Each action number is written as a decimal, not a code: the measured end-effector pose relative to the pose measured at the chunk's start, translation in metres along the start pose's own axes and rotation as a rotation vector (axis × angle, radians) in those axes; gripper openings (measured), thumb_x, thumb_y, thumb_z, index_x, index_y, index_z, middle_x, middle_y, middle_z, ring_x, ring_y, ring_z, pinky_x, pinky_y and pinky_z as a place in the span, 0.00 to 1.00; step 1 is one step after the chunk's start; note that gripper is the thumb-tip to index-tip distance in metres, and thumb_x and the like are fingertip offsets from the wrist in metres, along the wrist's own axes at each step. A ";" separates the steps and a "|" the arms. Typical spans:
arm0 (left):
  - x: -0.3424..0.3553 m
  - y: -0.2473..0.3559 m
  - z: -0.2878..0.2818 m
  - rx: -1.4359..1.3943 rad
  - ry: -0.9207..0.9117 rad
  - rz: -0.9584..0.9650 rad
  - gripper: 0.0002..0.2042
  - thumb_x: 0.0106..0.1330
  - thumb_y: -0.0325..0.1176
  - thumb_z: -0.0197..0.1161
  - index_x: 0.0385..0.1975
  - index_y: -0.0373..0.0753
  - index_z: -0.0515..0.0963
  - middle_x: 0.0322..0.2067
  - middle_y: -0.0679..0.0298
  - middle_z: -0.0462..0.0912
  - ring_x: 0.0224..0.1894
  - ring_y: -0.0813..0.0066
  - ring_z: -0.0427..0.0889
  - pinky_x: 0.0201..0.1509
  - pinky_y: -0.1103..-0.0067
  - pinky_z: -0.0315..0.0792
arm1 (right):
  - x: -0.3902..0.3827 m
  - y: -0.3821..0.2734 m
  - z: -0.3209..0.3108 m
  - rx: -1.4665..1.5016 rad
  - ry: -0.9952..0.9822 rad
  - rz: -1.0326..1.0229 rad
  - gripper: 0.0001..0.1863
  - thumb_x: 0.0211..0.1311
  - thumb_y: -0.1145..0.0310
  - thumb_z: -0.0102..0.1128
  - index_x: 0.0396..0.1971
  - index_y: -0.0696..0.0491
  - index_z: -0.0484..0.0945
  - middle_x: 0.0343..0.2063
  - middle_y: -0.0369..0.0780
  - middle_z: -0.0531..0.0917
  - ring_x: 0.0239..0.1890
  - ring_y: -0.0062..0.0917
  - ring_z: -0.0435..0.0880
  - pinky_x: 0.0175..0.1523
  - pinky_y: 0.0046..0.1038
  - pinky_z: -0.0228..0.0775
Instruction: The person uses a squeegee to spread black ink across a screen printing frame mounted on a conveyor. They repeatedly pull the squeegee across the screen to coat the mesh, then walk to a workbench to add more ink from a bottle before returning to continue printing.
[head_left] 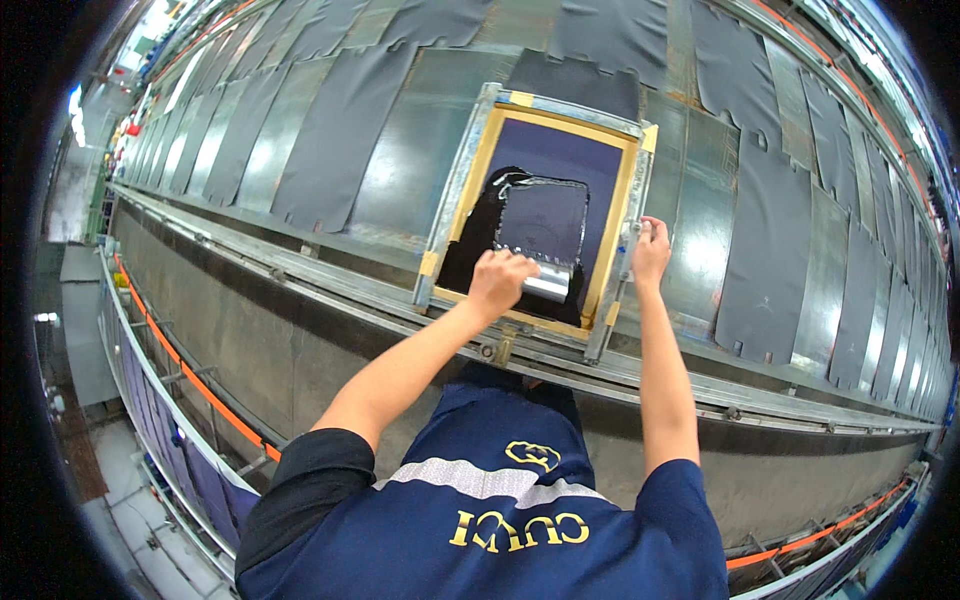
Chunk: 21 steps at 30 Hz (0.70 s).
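A screen-printing frame (450, 205) with metal sides and a yellow taped inner border lies on the long table in front of me. Its mesh (565, 140) is dark purple. Glossy black ink (468, 245) is spread over the mesh's left and lower parts, with a wet outline around a rectangular patch. In the lower part of the frame, my left hand (502, 282) is closed around a shiny squeegee (550, 281), which rests on the inked mesh. My right hand (651, 254) grips the frame's right side rail, its fingers bent over the metal.
Dark fabric panels (768, 235) lie in rows along the sloping metal table (420, 135), to both sides and beyond the frame. A metal rail (290, 262) runs along the table's near edge. An orange strip (200, 375) follows the structure behind me on the left.
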<state>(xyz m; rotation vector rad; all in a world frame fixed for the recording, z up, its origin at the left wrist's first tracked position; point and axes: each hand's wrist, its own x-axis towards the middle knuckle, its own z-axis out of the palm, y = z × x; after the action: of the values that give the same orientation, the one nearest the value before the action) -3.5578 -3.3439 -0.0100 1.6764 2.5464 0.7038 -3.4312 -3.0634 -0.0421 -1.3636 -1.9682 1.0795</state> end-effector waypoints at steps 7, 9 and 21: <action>-0.057 -0.018 -0.054 -0.215 0.064 -0.086 0.14 0.63 0.27 0.65 0.48 0.49 0.86 0.45 0.70 0.90 0.49 0.70 0.86 0.52 0.68 0.74 | -0.007 -0.051 0.015 0.001 0.059 -0.156 0.12 0.77 0.64 0.55 0.46 0.53 0.85 0.39 0.42 0.87 0.42 0.31 0.83 0.52 0.34 0.73; -0.073 -0.058 -0.070 -0.184 0.096 -0.044 0.16 0.59 0.26 0.67 0.47 0.48 0.86 0.48 0.70 0.88 0.52 0.70 0.84 0.53 0.68 0.74 | -0.025 -0.087 0.039 -0.013 0.059 -0.069 0.12 0.77 0.64 0.55 0.46 0.53 0.85 0.38 0.41 0.87 0.40 0.29 0.82 0.51 0.33 0.73; -0.161 -0.363 -0.218 -0.041 -0.004 -0.149 0.21 0.48 0.21 0.68 0.45 0.48 0.86 0.48 0.73 0.88 0.52 0.69 0.83 0.50 0.67 0.73 | -0.168 -0.236 0.353 0.162 0.016 -0.122 0.10 0.78 0.65 0.55 0.45 0.53 0.83 0.26 0.38 0.80 0.28 0.24 0.76 0.38 0.32 0.71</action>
<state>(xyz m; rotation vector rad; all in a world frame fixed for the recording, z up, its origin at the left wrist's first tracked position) -3.8594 -3.6811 0.0136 1.4562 2.6011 0.7353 -3.7647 -3.3757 -0.0370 -1.1487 -1.8815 1.1393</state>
